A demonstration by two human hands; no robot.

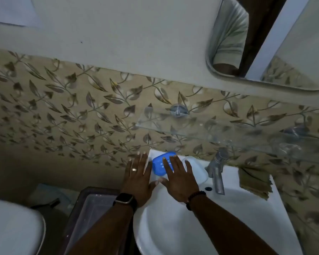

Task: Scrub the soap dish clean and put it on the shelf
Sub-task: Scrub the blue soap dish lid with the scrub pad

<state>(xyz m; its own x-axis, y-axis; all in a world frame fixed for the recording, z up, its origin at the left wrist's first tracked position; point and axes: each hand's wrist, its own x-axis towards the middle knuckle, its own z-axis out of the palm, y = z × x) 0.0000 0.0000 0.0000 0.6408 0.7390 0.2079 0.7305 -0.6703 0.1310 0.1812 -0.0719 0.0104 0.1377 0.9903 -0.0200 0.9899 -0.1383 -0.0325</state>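
Note:
A blue soap dish (159,163) with small slots lies on the back left corner of the white washbasin (173,227). My left hand (137,178), with a ring and a wrist watch, is spread flat over the basin's left edge, just left of the dish. My right hand (179,178) hovers with fingers spread over the dish's right half, hiding part of it. Neither hand grips anything. A clear glass shelf (201,128) is fixed to the leaf-patterned wall above the basin.
A metal tap (217,172) stands right of the dish. A brownish folded cloth (254,181) lies on the basin's right rim. A mirror (265,43) hangs at top right. A plastic bin (94,208) and a white toilet (11,227) sit lower left.

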